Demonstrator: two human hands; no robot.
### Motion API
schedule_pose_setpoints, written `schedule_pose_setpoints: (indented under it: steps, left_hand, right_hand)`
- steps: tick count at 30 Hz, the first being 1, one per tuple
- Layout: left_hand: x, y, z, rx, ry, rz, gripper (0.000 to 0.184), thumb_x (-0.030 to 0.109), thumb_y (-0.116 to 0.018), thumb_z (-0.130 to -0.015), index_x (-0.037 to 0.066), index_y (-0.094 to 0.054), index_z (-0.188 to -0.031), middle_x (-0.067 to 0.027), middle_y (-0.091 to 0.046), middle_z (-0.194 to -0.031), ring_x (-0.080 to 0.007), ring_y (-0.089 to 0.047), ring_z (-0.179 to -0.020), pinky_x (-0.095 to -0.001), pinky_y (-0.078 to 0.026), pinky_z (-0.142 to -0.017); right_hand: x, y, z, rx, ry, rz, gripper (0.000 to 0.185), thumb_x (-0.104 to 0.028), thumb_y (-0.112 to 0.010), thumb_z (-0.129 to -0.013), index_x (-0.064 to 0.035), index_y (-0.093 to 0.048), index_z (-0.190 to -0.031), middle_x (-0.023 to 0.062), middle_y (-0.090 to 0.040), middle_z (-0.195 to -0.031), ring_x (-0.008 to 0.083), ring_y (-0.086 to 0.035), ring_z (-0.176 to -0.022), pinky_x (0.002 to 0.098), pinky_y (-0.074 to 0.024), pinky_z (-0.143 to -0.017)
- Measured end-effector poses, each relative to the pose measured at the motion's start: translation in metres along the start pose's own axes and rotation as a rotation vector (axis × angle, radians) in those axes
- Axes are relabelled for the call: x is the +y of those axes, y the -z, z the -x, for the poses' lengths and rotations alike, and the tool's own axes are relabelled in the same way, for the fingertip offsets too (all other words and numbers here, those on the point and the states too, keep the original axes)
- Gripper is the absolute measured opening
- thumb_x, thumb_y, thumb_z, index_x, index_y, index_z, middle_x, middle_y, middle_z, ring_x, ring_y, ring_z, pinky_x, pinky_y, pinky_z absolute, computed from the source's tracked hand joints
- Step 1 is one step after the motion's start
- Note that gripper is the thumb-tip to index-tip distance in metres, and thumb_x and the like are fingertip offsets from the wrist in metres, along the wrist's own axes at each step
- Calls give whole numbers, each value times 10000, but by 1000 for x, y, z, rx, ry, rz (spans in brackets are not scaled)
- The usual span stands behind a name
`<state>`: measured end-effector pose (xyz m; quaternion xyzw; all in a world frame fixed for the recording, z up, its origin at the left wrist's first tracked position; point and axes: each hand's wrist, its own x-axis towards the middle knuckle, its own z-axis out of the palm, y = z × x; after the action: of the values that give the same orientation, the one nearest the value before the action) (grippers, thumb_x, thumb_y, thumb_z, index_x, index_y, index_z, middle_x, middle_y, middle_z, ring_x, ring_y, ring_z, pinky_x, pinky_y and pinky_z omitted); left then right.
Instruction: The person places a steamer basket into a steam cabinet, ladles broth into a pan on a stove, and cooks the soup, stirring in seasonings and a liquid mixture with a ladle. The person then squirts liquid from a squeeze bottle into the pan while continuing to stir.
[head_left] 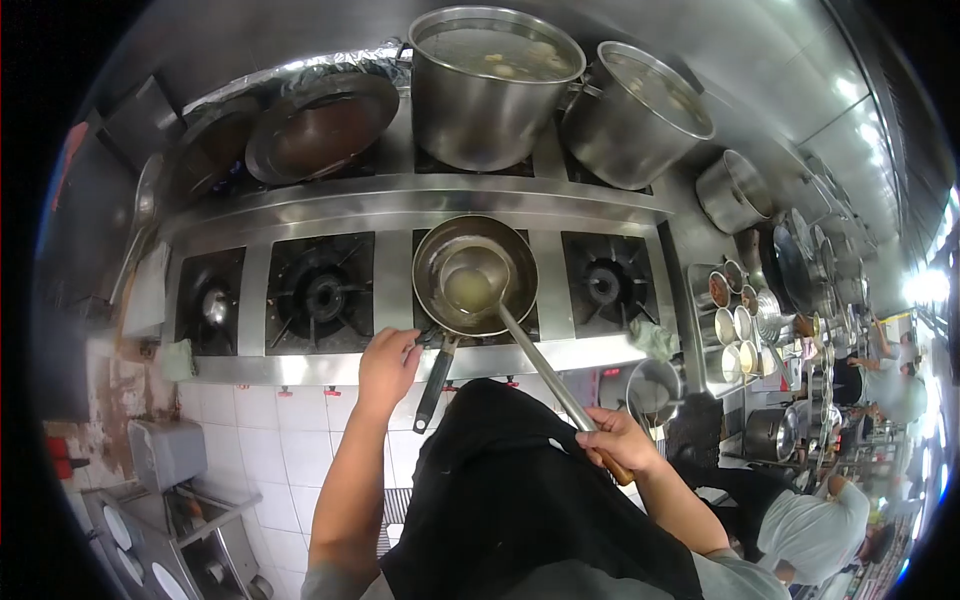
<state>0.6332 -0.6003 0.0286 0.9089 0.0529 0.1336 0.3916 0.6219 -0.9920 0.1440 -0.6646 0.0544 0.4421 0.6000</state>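
My right hand point(622, 442) is closed around the lower end of a long-handled ladle point(548, 375), near its wooden grip. The ladle's bowl rests inside a frying pan point(427, 295) and holds a pale yellowish liquid. The pan sits on a burner in the middle of the front row, its black handle point(435, 385) pointing toward me. To the left of that handle, apart from it, my left hand point(389, 365) hovers over the stove's front edge. It is empty, with the fingers loosely bent and apart.
Two large stockpots point(490, 110) of liquid stand on the raised back row, beside two dark woks point(325, 130). Bare burners point(323, 292) flank the pan. Small containers point(725, 325) line the right side, near a metal pot point(653, 392). Co-workers point(815, 525) are at the far right.
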Motion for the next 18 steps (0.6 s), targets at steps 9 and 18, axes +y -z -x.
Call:
schedule_pose_setpoints:
  steps: [9,18]
  left_hand:
    - [12,-35,-56,-62,-210,-84,269,85,-735,-788,75,-703,-1054,-84,-628,-960,-311,-630,-922,-430,-512,-807]
    - [16,-43,-77,-113,-384,-172,210,111,-730,-778,93,-730,-987,-63,-602,-937,-265,-603,-946,-415,-480,-819]
  right_hand:
    - [-8,-10,15,24,-30,-168,421,-46,-664,-922,24,-564,-1325,25,-599,-769,96,-546,-542,228,-437,-512]
    - [-2,-13,22,3,-25,-208,524,-23,-658,-924,0,-509,-1426,14,-599,-780,95,-543,-541,228,-439,-512]
